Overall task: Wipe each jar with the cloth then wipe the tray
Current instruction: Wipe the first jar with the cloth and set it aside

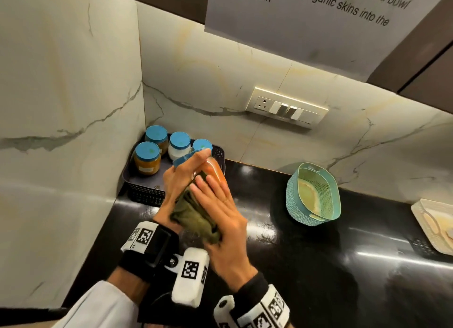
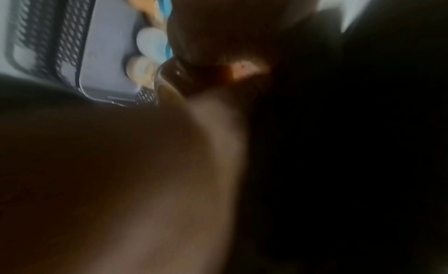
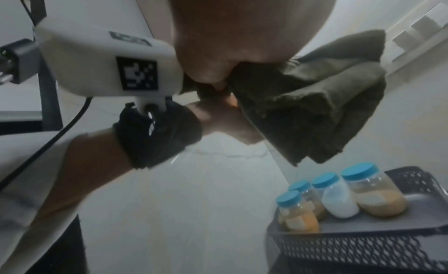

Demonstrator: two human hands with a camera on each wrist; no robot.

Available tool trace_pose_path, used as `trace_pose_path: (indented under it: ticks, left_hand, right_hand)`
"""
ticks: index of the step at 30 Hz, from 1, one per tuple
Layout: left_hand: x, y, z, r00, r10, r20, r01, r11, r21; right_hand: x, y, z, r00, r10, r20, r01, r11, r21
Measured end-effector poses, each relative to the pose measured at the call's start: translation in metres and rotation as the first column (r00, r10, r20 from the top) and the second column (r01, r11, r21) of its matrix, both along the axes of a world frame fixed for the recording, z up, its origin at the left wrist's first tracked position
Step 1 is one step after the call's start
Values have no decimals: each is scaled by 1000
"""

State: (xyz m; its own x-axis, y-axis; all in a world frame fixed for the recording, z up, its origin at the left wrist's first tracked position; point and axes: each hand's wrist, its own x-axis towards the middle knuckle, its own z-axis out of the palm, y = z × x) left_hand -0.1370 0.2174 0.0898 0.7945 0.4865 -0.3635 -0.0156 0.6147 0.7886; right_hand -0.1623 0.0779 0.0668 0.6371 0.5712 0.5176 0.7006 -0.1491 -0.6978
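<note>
Over the black counter my left hand (image 1: 186, 170) grips a tilted jar (image 1: 214, 168) by its blue lid end; the jar holds orange-red contents. My right hand (image 1: 215, 197) lays straight fingers over the jar's side and presses a folded olive-green cloth (image 1: 193, 217) against it. In the right wrist view the cloth (image 3: 310, 98) hangs from under my palm, clamped at the thumb. The dark mesh-walled tray (image 1: 144, 192) stands in the corner just beyond my hands and holds several blue-lidded jars (image 1: 147, 158). The left wrist view is dark and blurred.
Marble walls close the corner on the left and behind the tray. A teal perforated basket (image 1: 313, 195) stands on the counter to the right. A white tray (image 1: 431, 224) sits at the far right edge. A switch plate (image 1: 286, 107) is on the back wall.
</note>
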Motion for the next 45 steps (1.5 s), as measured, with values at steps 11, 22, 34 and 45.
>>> trace_pose_path:
  ticks: [11, 22, 34, 45]
  left_hand:
    - [-9, -21, 8, 997, 64, 53, -64, 998, -4]
    - [-4, -17, 10, 950, 181, 253, -250, 929, 274]
    - [-18, -27, -7, 944, 213, 254, -297, 882, 365]
    - [-18, -21, 0, 905, 177, 387, -327, 872, 366]
  right_hand:
    - [50, 4, 25, 647, 13, -762, 401, 844, 355]
    - [32, 18, 36, -154, 534, -832, 496, 770, 402]
    - [39, 15, 50, 415, 224, -882, 474, 774, 419]
    - [84, 9, 37, 187, 338, -922, 401, 831, 386]
